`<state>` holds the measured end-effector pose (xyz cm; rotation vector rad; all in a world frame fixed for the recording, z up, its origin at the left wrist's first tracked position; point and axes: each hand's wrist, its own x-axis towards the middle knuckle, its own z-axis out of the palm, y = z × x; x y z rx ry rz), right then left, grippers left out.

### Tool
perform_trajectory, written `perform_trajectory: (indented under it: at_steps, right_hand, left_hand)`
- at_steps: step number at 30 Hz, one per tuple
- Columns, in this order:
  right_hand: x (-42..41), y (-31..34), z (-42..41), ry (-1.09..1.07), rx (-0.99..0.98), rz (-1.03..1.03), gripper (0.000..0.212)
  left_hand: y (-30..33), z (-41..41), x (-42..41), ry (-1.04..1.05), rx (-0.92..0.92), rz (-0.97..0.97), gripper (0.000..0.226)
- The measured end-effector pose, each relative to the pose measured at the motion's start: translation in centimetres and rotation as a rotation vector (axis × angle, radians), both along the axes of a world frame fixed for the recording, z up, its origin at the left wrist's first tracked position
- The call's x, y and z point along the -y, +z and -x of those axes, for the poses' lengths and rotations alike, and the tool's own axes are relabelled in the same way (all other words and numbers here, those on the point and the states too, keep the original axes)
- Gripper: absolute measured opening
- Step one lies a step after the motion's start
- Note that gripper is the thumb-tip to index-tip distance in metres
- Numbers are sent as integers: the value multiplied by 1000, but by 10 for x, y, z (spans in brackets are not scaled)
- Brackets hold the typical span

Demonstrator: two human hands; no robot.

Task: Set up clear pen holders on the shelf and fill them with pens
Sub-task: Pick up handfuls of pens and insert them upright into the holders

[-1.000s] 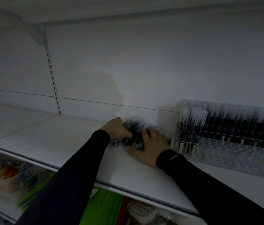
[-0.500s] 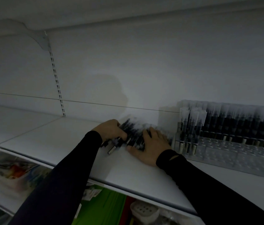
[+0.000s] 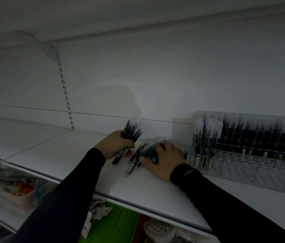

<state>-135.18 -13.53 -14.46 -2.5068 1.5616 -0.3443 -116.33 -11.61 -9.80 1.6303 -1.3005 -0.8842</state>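
Note:
My left hand [image 3: 116, 145] grips a bundle of black pens [image 3: 131, 132] with clear caps, tilted upright just above the white shelf [image 3: 64, 155]. Beside it to the right, my right hand [image 3: 164, 157] lies flat with straight fingers on a loose pile of pens [image 3: 139, 155] lying on the shelf. At the right stands a clear pen holder [image 3: 254, 169] with a grid of holes. Its back rows hold several upright black pens [image 3: 261, 135], and a few more stand at its left front corner.
The shelf's back wall carries a slotted upright [image 3: 66, 95] with a bracket at the top left. Below the shelf's front edge are green packaging [image 3: 119, 223], a white perforated item [image 3: 158, 229] and packaged goods [image 3: 17, 188] on a lower shelf at the left.
My left hand has closed round a bundle of pens and lifted it off the pile, tipping it upright. My right hand stays pressed on the remaining pens.

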Motion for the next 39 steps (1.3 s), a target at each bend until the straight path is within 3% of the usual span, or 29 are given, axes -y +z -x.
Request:
perform_trajectory:
  at_steps: [5,7,11,15,19,24,30,39]
  right_hand:
    - [0,1,0,-2,24,6,101]
    - [-2,6,1,15,114,47,92]
    - [-8,23,-4,63,594,144,56]
    - [-13,38,-9,63,1121,-104,28]
    - [-16,47,-1,13,1380,-166,26]
    - [-29,52,21,52,1499,-228,30]
    - [-47,71,76,20,1600,4,15]
    - [-39,73,168,-135,1331,302,23]
  left_hand:
    - [-1,1,-9,-17,-149,38,16]
    - [0,2,-14,-39,-178,59,15]
    - [8,10,-22,-117,-263,118,12]
    - [20,27,-34,-209,-364,197,13]
    - [21,45,-43,-277,-382,227,16]
    - [14,64,-50,-342,-384,261,20]
    - [6,87,-57,-302,-457,327,11]
    - [-3,125,-51,-240,-514,354,6]
